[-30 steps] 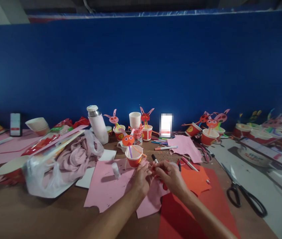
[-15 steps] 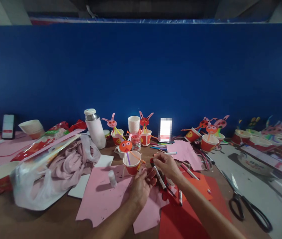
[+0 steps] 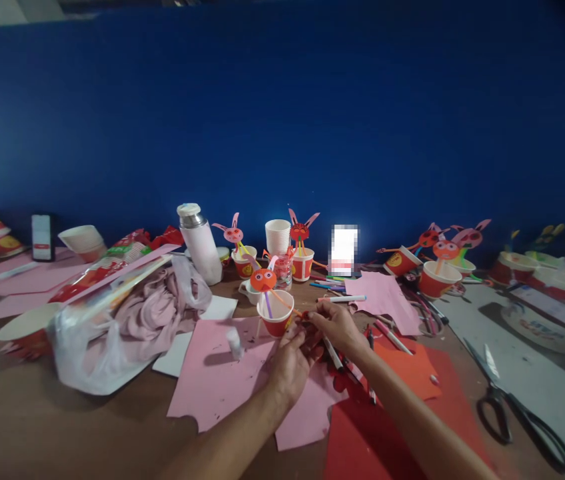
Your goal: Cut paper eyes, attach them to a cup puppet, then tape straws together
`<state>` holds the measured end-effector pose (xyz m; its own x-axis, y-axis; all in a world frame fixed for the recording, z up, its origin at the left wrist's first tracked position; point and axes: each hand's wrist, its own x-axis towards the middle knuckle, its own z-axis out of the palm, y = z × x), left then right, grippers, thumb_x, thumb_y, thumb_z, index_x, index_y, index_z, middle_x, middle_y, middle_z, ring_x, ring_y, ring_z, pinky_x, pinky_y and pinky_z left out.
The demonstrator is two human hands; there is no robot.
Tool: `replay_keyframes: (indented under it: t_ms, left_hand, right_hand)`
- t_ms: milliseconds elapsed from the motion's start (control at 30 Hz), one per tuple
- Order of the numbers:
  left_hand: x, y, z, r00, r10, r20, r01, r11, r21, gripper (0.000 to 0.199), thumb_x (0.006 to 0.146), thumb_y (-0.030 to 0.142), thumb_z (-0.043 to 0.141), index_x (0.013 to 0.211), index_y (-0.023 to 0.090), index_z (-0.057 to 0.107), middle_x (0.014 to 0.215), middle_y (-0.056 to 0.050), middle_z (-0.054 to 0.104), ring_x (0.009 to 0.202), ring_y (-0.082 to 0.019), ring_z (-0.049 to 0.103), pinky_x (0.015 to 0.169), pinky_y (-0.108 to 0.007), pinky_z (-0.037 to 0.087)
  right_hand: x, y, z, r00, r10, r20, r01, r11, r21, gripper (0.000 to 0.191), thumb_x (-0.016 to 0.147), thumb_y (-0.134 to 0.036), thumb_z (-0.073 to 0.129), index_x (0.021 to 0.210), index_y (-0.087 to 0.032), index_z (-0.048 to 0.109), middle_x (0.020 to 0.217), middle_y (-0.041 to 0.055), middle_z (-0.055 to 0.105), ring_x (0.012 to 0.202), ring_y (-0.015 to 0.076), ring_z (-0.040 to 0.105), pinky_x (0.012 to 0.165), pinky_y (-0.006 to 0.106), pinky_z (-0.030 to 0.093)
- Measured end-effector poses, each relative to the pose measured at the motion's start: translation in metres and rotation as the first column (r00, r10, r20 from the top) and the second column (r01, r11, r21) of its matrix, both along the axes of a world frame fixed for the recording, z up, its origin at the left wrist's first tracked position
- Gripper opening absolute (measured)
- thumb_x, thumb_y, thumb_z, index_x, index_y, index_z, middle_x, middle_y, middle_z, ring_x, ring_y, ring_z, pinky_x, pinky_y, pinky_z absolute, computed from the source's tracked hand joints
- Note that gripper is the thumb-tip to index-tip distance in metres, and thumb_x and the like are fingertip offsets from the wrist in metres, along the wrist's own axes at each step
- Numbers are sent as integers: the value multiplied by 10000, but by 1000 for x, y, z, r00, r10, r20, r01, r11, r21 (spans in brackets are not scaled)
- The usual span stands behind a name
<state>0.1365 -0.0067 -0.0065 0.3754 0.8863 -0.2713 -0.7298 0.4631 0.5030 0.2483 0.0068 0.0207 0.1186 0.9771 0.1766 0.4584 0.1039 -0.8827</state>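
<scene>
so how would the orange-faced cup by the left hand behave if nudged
The cup looks like thin paper, so probably light. It may tip easily, narrowing toward its base. The orange face would likely wobble on its slim purple strip.

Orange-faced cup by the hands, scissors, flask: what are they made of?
Cup: probably paper; thin wall, printed red outside, pale matte inside.
Scissors: likely metal blades, bright and reflective; black handles, probably plastic, from their thick loops.
Flask: shiny silver collar suggests metal; smooth pale body, material unclear.
</scene>
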Motion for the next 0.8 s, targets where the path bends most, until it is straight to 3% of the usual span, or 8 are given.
replay_keyframes:
  t_ms: [267, 800]
  left_hand:
    - [1, 0, 4, 1000, 22, -10, -23, 1000, -18, 370, 783, 5, 402, 1106, 178, 458, 763, -32, 612, 625, -128, 595, 559, -234, 418]
    - [3, -2, 10, 998, 51, -34, -53, 997, -59, 352, 803, 19, 397, 1093, 190, 502, 825, -34, 622, 657, -124, 594, 633, -253, 446]
  right_hand:
    - [-7, 0, -1, 995, -19, 102, 17, 1000, 19, 126, 735, -236, 486, 649, -175, 555, 611, -2, 606, 575, 139, 555, 538, 228, 398]
    - [-11, 2, -9, 975, -79, 209, 67, 996, 64, 126, 742, -218, 481, 757, -184, 601, 731, 26, 661, 645, 161, 590, 585, 247, 405]
